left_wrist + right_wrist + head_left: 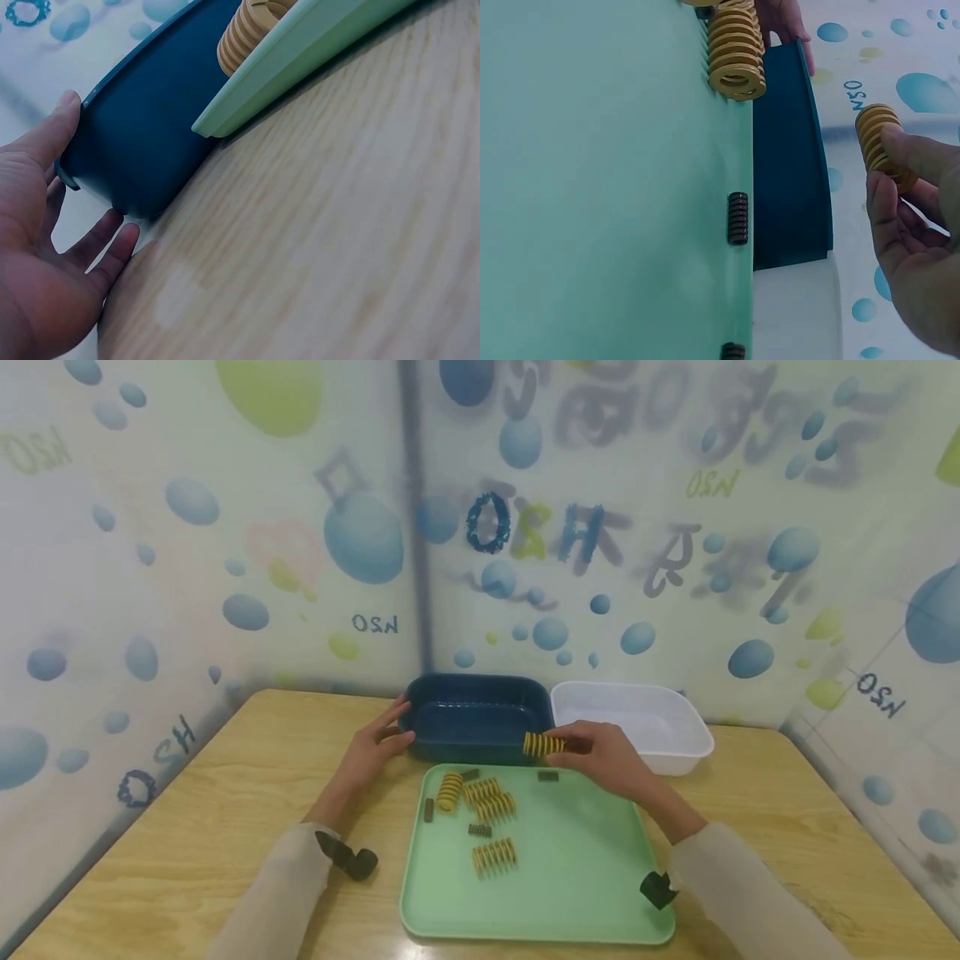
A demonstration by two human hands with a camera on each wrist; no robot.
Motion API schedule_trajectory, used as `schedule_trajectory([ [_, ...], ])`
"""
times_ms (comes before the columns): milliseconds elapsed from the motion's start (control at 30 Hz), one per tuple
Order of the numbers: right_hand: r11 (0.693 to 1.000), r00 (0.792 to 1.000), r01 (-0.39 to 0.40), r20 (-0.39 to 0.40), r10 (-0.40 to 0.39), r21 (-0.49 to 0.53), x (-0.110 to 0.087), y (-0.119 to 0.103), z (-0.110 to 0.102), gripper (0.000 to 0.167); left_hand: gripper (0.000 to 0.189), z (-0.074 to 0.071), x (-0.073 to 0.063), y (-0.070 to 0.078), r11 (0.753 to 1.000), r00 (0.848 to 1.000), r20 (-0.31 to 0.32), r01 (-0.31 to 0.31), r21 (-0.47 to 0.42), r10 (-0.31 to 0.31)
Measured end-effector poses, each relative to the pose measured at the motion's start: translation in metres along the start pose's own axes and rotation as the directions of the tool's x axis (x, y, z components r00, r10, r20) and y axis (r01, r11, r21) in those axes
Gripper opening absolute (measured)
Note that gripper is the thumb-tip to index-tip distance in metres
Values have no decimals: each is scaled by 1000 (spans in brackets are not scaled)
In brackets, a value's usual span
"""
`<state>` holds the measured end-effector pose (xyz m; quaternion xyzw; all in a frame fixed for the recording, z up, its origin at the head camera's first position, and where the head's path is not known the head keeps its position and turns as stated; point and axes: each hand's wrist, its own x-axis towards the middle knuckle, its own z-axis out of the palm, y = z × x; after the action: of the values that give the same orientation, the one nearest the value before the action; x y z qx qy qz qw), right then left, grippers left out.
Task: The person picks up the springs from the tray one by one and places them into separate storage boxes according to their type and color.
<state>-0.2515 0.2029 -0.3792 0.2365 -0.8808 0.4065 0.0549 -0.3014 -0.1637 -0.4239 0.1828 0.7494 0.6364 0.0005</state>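
Clamped on a coiled yellow spring [540, 745], the right hand [606, 762] holds it between thumb and fingers, in the air by the near right corner of a dark blue bin [465, 752]. The left hand [371, 750] has its fingers apart, touching the bin's left end. Nearest on the wooden table [187, 835] lies a green tray [577, 877]; left of its middle, a lone yellow spring [495, 857] lies on its side. Farther back is a small dark spring [480, 830], then three more yellow springs [450, 793] grouped toward the tray's far left corner. Other dark springs [429, 810] sit close to the tray's edges — one by the left edge, the rest along the far edge. Past that far edge stand the blue bin and, at its right, a white bin [663, 722] — both before a wall [285, 510] printed with bubbles and mirrored "H2O" lettering.
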Motion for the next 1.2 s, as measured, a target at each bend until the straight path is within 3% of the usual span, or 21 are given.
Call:
schedule_trajectory([
  [267, 999, 1000, 14, 24, -15, 36, 20, -10, 8, 39, 56, 0, 0, 0, 999, 1000, -11, 9, 49, -9],
  [500, 1000, 999, -24, 24, 24, -5, 40, -16, 17, 39, 57, -4, 8, -25, 999, 1000, -27, -10, 33, 11],
  [667, 999, 999, -43, 29, 44, -30, 53, -19, 23, 40, 57, -5, 10, -32, 999, 999, -36, -19, 29, 20],
  [800, 997, 997, -76, 30, 77, -27, 63, -21, 29, 41, 56, -5, 9, -30, 1000, 999, -31, -12, 13, 12],
  [967, 994, 994, -105, 40, 106, -18, 74, -21, 38, 42, 56, -2, 3, -14, 1000, 1000, -15, -14, -19, 13],
  [1067, 992, 991, -128, 40, 128, -2, 80, -20, 42, 42, 56, -1, 0, -4, 1000, 1000, -9, -23, 8, 23],
  [1200, 988, 988, -153, 34, 153, 22, 88, -19, 46, 42, 56, 0, 1, -6, 998, 999, -13, -43, 49, 44],
])
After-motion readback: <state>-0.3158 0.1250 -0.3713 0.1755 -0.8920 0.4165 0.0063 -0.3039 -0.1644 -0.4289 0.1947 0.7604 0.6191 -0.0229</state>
